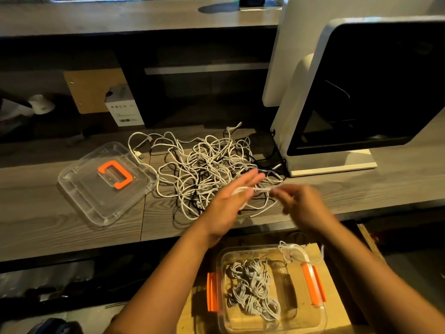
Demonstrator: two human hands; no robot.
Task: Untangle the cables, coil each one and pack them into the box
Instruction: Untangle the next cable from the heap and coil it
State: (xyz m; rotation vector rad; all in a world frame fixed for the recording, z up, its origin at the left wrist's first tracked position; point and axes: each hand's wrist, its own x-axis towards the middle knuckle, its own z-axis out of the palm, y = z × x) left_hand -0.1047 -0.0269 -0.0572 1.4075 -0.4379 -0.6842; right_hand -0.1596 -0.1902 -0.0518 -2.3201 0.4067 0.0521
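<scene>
Mid-coil over the tangle (212, 169): left hand (231, 201), fingers straight, carries a white cable (262, 189) pinched by the blurred right hand (298, 203); next, probably more winding, then the clear box (240, 321).

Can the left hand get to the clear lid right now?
Probably, though not freely: the lid lies uncovered on the desk beside the left hand, but a white cable runs from it to the right hand.

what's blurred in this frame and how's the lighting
Head view: the right hand and the white cable it pinches are motion-smeared, the left hand slightly; the cable tangle is sharper; light is dim and warm; the wide angle bows the desk.
</scene>
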